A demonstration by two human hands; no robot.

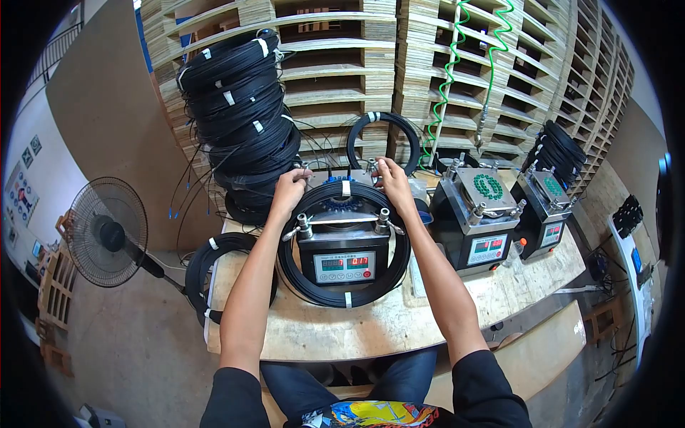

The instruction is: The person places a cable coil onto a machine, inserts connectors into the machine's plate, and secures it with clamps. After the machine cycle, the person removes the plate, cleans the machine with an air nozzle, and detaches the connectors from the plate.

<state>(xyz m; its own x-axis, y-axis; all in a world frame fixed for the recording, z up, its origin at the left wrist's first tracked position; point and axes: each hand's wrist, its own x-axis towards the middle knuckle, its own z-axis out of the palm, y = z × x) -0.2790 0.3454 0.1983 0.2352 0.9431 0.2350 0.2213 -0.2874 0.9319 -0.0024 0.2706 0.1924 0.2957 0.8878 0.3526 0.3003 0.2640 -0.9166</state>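
A boxy machine with a metal top and a lit display (344, 266) stands on the table in front of me. A coil of black cable (347, 298), bound with white tape, hangs around its front. Two thin cable ends run to blue connectors on the top plate. My left hand (291, 188) is closed at the rear left corner clamp, its fingertips curled together. At the rear right corner, my right hand (394, 182) has thumb and fingers closed around the clamp post (372, 165). The front clamps (305, 226) show, with nothing touching them.
A tall stack of black cable coils (239, 121) rises at back left. Two similar machines (479, 221) stand to the right on the wooden table (321, 342). A fan (110, 234) is at left, wooden pallets (335, 82) behind. Green coiled hoses (448, 78) hang down.
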